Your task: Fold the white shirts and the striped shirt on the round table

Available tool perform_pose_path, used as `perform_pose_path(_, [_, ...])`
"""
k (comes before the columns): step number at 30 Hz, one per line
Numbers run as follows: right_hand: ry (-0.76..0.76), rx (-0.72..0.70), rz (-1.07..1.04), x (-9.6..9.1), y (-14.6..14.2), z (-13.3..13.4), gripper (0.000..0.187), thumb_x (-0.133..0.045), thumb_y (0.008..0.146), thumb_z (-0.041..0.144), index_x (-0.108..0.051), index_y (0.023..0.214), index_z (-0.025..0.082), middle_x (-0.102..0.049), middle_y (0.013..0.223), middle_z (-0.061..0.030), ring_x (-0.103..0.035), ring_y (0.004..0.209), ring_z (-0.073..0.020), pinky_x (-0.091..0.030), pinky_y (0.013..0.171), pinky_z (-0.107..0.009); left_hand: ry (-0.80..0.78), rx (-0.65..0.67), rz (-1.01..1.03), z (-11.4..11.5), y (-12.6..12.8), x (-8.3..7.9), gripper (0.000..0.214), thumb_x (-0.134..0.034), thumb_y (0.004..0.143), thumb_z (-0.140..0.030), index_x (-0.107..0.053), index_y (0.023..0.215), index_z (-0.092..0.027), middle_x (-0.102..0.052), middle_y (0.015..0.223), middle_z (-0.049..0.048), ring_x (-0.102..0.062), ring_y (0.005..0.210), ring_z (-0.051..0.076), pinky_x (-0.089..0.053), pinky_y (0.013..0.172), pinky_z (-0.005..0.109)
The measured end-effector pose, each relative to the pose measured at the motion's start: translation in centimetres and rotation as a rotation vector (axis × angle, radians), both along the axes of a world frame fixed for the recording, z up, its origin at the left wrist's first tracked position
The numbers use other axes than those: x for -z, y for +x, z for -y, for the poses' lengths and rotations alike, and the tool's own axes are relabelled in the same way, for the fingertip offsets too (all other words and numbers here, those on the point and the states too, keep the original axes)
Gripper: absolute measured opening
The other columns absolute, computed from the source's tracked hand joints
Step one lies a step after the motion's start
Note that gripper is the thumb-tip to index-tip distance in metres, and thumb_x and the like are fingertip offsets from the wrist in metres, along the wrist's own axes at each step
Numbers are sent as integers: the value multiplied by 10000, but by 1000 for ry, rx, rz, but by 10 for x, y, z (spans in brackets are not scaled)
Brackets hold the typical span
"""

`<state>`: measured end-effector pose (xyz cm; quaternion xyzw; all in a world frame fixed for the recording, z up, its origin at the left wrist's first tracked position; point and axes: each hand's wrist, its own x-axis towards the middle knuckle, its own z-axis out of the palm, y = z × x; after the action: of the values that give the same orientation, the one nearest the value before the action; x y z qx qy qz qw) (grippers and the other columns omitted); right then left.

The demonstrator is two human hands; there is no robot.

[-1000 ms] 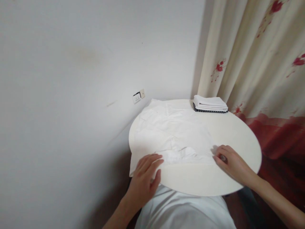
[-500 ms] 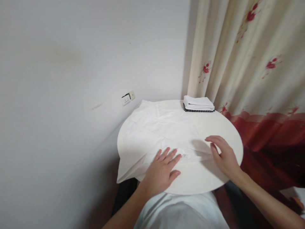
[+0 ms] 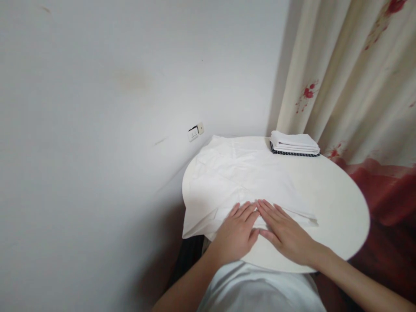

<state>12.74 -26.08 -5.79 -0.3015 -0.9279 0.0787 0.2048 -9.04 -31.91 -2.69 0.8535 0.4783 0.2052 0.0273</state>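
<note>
A thin white cloth garment [image 3: 247, 173], its exact kind unclear, lies spread over the left and middle of a round white table [image 3: 341, 203]. Its near left corner hangs past the table's edge. My left hand [image 3: 237, 234] rests flat on the near edge of the cloth, fingers stretched out. Beside it, my right hand [image 3: 286, 234] also lies flat there, its fingertips meeting those of the left. Neither hand grips anything. Part of the cloth's near edge is hidden under both hands.
At the table's back right sits a folded stack of white cloth [image 3: 294, 143] on top of a dark dotted folded piece [image 3: 292, 153]. A wall with a socket [image 3: 193, 134] borders the left and back. A floral curtain [image 3: 331, 86] hangs at the right.
My right hand has come down and left from above the cloth's right side, flattening beside my left hand. The left hand stays on the cloth. The view has swung left.
</note>
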Motion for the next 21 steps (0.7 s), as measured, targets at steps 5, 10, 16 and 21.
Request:
perform_pose_path(5, [-33,25,-3,-5,-3,5,641,-457,1025,474,-311,1592,213,-301,1629,-125,-292,1501,-286,-288,1211,-547,35,-36,145,7,-9,-5,425,-448,960,-110,-566,1344,-251,-603,1419,44,-523,1341,187,-348,1197,441])
perform_pose_path(10, [-85,197,-198,-14,-1,-3,447,-375,1046,389,-586,1389,195,-575,1444,-137,-535,1332,-281,-420,1128,-480,126,-352,167,8,-45,-5,274,-466,966,-146,-660,1153,-190,-707,1166,87,-641,1102,235,-509,996,417])
perform_pose_path(16, [-217,397,-158,-28,-6,-15,378,-385,1023,427,-668,1146,207,-745,960,-106,-701,907,-272,-515,812,-380,-50,-569,82,11,-74,-15,270,-520,987,-327,-644,1171,-175,-691,873,57,-667,856,237,-499,832,365])
perform_pose_path(21, [-342,356,-223,-23,-9,-23,351,-471,965,412,-613,1211,205,-678,739,-18,-639,673,-215,-459,653,-325,-205,-491,228,12,-75,-19,311,-519,940,-284,-621,1224,-212,-632,765,-3,-635,751,197,-453,723,299])
